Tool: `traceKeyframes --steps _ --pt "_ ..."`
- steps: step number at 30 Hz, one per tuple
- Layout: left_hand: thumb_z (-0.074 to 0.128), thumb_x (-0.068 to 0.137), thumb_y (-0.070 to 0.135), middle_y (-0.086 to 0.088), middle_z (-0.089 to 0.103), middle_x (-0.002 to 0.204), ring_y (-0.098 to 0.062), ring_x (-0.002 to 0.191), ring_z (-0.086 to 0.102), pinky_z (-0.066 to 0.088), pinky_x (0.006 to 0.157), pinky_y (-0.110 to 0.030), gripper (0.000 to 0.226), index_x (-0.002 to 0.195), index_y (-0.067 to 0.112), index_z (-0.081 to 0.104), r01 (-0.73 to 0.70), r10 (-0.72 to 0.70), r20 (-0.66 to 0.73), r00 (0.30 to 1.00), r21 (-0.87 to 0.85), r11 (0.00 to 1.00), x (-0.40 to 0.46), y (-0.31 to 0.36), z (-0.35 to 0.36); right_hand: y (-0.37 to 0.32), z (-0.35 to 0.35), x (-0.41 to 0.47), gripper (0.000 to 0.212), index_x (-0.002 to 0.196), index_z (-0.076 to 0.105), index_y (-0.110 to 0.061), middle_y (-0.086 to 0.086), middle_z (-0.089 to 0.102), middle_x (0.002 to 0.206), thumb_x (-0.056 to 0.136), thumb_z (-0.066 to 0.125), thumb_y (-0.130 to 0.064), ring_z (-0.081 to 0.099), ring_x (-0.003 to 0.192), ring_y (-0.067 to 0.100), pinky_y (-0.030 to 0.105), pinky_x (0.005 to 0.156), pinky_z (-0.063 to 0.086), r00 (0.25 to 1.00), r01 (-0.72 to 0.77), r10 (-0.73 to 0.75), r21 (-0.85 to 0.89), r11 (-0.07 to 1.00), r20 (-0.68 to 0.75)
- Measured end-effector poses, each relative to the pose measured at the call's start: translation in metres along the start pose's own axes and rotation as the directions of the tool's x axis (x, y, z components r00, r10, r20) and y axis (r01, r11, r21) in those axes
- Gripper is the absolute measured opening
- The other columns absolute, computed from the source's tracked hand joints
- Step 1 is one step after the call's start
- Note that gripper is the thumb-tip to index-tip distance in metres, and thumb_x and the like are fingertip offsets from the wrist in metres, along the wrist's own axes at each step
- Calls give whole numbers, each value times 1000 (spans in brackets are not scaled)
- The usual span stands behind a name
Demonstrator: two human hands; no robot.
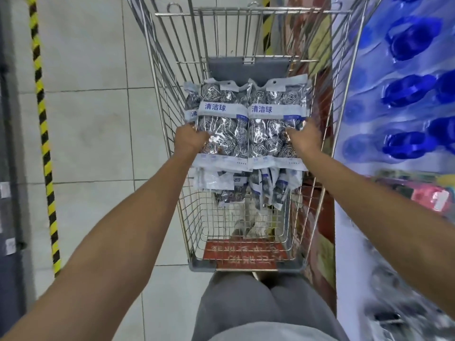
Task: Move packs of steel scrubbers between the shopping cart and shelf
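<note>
Item: packs of steel scrubbers, held over the shopping cart (170, 99). Your left hand (189, 141) grips the left pack (221, 119) at its outer edge, thumb curled onto the clear front, the other fingers hidden behind it. Your right hand (304, 140) grips the right pack (273, 119) the same way at its outer edge, thumb on the front, fingers wrapped out of sight behind. The two packs lie side by side between your thumbs, inner edges touching, blue-lettered white bands facing up, hang-hole tabs pointing away from your fingers. A further pack (190, 107) shows behind the left one, just beyond your left fingertips; whether your fingers hold it too cannot be told. Below your wrists, loose packs (246, 185) lie heaped in the cart's basket. Beyond the packs' far ends sits the cart's grey seat flap (246, 67). To the outside of your right hand stands a shelf (398, 99) of blue-capped bottles. To the outside of your left hand, pale floor tiles (98, 119) and a yellow-and-black striped strip (44, 134).
</note>
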State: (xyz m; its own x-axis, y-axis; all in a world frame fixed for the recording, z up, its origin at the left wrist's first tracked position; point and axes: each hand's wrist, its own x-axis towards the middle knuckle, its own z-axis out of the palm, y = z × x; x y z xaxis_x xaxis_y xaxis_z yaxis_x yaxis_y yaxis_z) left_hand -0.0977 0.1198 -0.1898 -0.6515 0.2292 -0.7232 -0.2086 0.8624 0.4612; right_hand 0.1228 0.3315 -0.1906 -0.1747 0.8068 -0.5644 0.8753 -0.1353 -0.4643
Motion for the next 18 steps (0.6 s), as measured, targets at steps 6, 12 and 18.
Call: traceKeyframes --steps 6,12,18 --pt "79 90 24 -7 70 104 -24 89 70 62 85 -44 31 114 11 63 -60 60 -43 997 2 998 -6 -1 14 -5 -2 -13 56 144 49 -13 5 66 124 97 72 -31 66 98 21 35 92 53 996 -13 16 37 999 -90" --pt "88 79 33 -14 53 145 -33 131 54 45 114 -50 99 156 9 31 73 -37 146 989 -249 966 -1 10 13 -2 8 -19 54 138 54 -18 -9 67 102 92 77 -34 68 84 11 28 67 55 993 -7 26 163 987 -114" --pt "90 75 32 7 65 114 -21 109 61 44 110 -50 90 151 16 44 135 -47 260 964 -334 933 -8 2 11 2 -1 -2 102 159 30 -11 7 48 155 81 86 -43 44 142 30 46 118 36 974 -203 146 384 901 172"
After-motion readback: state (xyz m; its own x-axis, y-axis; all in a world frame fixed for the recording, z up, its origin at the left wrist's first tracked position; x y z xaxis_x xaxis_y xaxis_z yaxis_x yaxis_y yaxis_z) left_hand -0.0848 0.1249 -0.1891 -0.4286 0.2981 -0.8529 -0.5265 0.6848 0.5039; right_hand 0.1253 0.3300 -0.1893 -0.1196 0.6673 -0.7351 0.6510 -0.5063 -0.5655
